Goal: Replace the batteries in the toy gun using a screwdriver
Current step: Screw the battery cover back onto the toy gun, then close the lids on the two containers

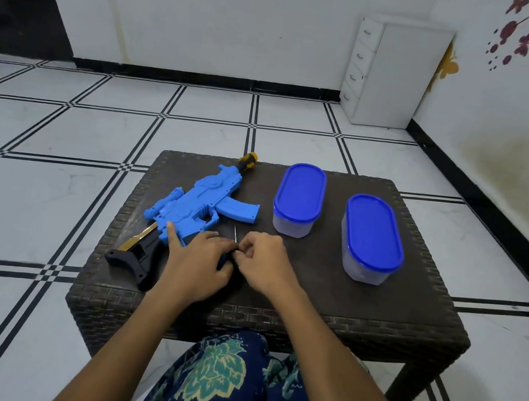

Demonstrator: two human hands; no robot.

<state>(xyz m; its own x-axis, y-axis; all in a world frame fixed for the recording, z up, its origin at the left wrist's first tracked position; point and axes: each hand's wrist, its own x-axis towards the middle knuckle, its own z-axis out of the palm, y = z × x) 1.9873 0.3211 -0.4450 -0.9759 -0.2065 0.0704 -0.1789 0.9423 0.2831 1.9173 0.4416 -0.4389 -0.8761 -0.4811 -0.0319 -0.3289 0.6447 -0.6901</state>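
The left hand and the right hand meet in the middle of the table, right in front of the person. Between them is the screwdriver. Its thin metal end sticks out past the fingers, away from the person.

The left hand is curled round the dark handle. The right hand's curled fingertips pinch the screwdriver from the other side. I think both hands are there to turn it into a good hold before it is used.

The toy gun lies flat just to the left of the left hand. That hand's pointing finger is stretched out and touches the gun, maybe to keep it from sliding. The gun looks closed, so the screw work has not begun.

Two tubs with blue lids stand beyond the right hand and to its right. I cannot tell what is inside them.
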